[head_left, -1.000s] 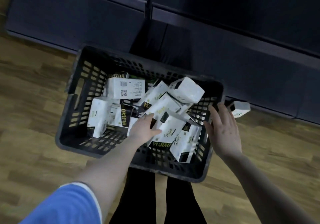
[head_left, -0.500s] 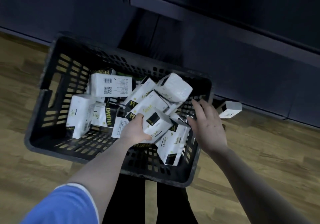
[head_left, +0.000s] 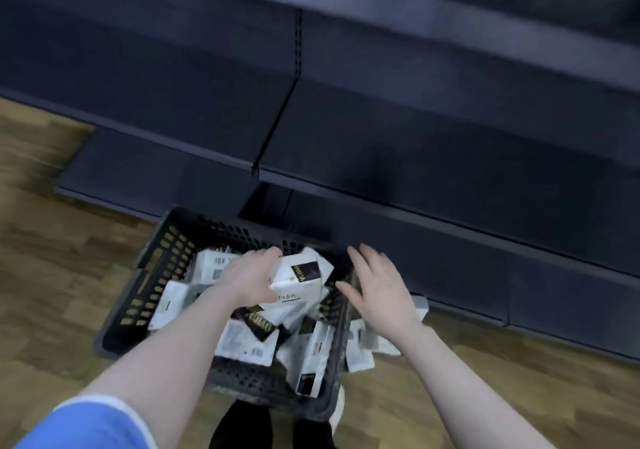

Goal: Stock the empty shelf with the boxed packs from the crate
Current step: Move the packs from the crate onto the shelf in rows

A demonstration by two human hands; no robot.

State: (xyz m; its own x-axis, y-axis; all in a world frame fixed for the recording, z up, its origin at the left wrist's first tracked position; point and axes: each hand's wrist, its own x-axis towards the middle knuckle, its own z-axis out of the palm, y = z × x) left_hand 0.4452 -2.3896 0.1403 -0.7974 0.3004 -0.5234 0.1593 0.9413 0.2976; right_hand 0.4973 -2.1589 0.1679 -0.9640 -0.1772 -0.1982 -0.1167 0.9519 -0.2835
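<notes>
Nearest the camera, a blue sleeve (head_left: 83,424) with a white hem covers the person's left upper arm, and dark trousers (head_left: 242,428) show below the crate. The crate (head_left: 138,296) is black plastic with slotted, perforated walls and stands on a wood-plank floor (head_left: 52,240), its far rim close to the base of the shelving. Inside it, white boxed packs (head_left: 242,341) with black panels and gold lettering lie jumbled at all angles; some show barcodes and small print. Motion blur softens their edges.

The left hand (head_left: 251,280) is above the middle of the crate, its fingers (head_left: 268,254) curled round one raised pack (head_left: 298,284), a white rectangular carton tilted with its black panel uppermost. The right hand (head_left: 379,289) hovers over the crate's right rim, fingers spread and straight, holding nothing. Under that hand, a few more loose packs (head_left: 360,351) lie on the floor just beside the crate's right wall.

Beyond the crate stands the shelf (head_left: 415,143), dark blue-grey metal with flat boards, a raised front lip and a slotted upright (head_left: 298,43) between two bays. Its lowest board overhangs the floor behind the crate.
</notes>
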